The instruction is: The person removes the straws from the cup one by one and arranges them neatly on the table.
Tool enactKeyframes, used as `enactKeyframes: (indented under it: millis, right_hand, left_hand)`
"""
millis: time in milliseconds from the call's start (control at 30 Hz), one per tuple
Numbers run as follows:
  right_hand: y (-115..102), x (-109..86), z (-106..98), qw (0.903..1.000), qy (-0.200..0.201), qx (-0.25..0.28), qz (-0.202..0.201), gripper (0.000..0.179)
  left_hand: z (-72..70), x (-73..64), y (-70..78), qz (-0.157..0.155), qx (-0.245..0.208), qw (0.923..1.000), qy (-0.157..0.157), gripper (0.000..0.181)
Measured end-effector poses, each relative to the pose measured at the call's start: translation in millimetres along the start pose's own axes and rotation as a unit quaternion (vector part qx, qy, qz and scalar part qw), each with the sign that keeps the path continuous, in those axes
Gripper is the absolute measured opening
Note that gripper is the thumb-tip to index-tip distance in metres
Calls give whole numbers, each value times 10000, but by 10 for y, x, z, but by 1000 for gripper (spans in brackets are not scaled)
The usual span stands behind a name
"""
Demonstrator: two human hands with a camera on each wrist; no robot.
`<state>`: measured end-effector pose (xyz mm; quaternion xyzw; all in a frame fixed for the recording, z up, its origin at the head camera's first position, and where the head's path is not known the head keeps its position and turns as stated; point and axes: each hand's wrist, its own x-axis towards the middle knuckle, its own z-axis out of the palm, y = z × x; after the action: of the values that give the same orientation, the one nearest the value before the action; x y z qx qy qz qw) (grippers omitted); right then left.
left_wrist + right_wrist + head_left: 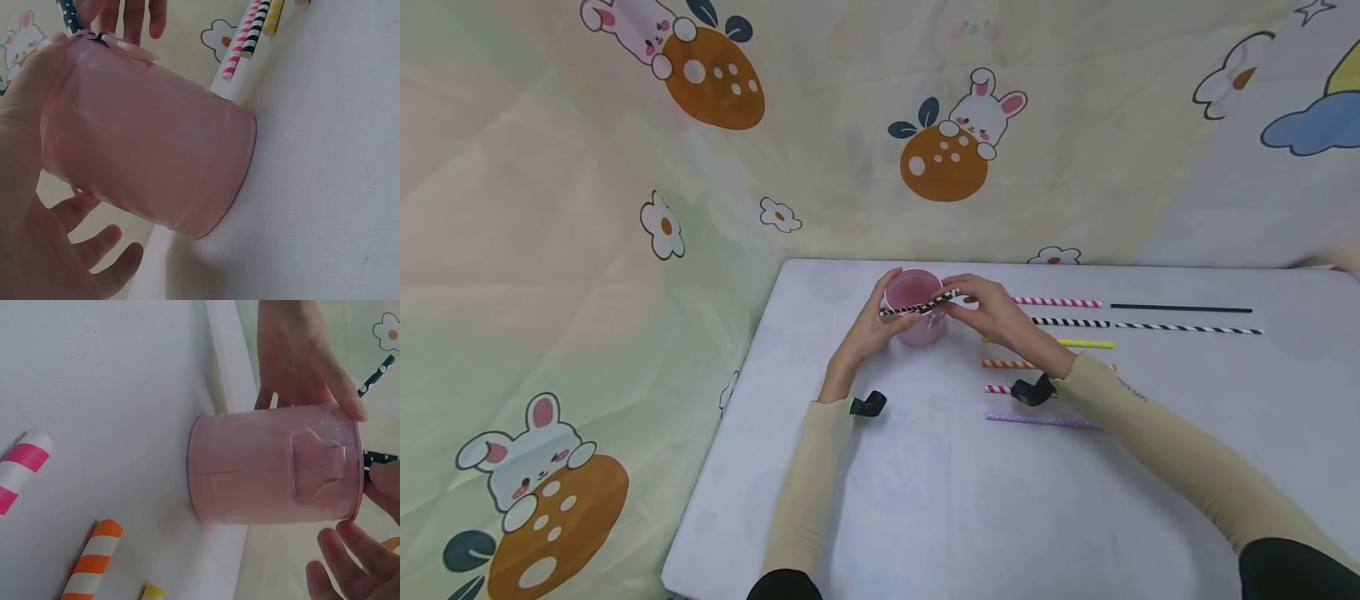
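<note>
A pink metal bucket point(922, 335) with small side handles stands on the white table, its open top toward the head camera. My left hand point(867, 327) grips its left side, thumb at the rim; in the left wrist view several fingers are spread off the wall. Across the mouth lies a black paper straw point(917, 308) with white dots, bent or creased near its middle. My right hand point(988, 315) pinches the right part of this straw above the rim. In the right wrist view, the straw's other end point(377, 375) sticks out past the left thumb.
Several paper straws lie in rows right of the bucket, among them a yellow one point(1093, 343), an orange-striped one point(1002, 364), a purple one point(1037, 419) and a black one point(1180, 308). My right forearm passes over some. A printed cloth point(835, 125) hangs behind the table.
</note>
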<state>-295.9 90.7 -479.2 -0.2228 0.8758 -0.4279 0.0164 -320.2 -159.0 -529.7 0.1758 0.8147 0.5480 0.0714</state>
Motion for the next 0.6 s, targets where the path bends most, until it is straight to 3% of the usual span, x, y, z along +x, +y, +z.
enactKeyframes:
  millis: [267, 600]
  right_hand:
    - [24, -2, -21, 9986, 496, 121, -137, 23]
    - [-12, -13, -174, 9937, 891, 676, 51, 19]
  left_hand:
    - [5, 0, -5, -52, 80, 9999, 31, 88]
    - [8, 19, 3, -46, 126, 9999, 69, 87]
